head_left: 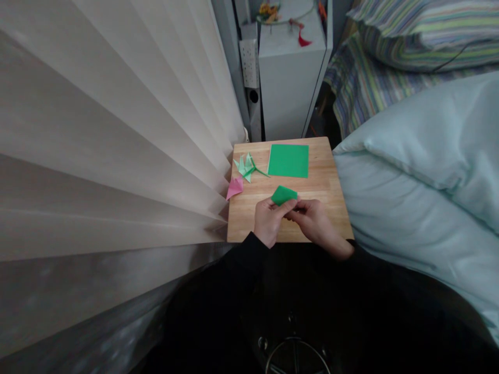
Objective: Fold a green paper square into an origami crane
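A small folded piece of green paper [284, 195] is held above the near half of the wooden tabletop [253, 223]. My left hand [268, 218] grips its lower left side, thumb on top. From the right, my right hand [312, 218] pinches its lower right edge; some of those fingertips are hidden behind the other hand. Farther back lies a flat green square of paper [289, 161]. Left of that square are a folded pale green paper piece [244, 166] with a dark green stem-like strip [260, 171] and a pink folded paper piece [235, 187].
A pleated curtain [156, 135] hangs close along the table's left side. On the right, a bed with a pale blue quilt [421, 156] and striped pillow [448, 31] borders it. Behind stands a white cabinet [290, 88] with a red tassel [304, 39] on top.
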Demonstrator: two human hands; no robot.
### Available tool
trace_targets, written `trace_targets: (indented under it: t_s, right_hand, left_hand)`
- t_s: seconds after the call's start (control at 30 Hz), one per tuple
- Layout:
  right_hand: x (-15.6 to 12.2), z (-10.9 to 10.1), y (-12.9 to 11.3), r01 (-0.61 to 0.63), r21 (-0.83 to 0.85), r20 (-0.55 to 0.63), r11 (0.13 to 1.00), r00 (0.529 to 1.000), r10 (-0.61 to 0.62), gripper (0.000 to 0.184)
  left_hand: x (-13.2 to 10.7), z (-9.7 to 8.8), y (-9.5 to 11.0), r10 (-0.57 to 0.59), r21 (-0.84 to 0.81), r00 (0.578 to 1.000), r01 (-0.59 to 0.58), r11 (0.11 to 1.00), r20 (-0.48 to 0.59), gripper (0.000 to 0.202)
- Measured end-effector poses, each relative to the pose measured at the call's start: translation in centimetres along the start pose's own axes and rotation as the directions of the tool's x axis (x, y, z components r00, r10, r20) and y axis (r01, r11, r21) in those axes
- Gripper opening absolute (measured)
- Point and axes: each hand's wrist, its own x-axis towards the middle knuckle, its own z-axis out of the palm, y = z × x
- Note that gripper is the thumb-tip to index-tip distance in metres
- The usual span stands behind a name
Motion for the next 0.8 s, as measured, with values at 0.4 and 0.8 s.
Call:
trace_targets:
  t_s: [0.4, 0.8]
  right_hand:
    - [-0.6, 0.2, -1.3, 0.076, -0.114, 0.055, 0.991, 0.996, -0.070, 0.024]
    - [-0.5, 0.0, -1.6, 0.075, -0.165, 0.088, 0.983, 0.994, -0.061, 0.031]
  left_hand:
    - [0.3, -0.5, 0.3, -0.001, -0.071, 0.997, -0.004, 0.997, -0.078, 0.023]
    - [1.1, -1.0, 2.6, 0.005, -0.029, 0.992, -0.009, 1.000, -0.122, 0.034]
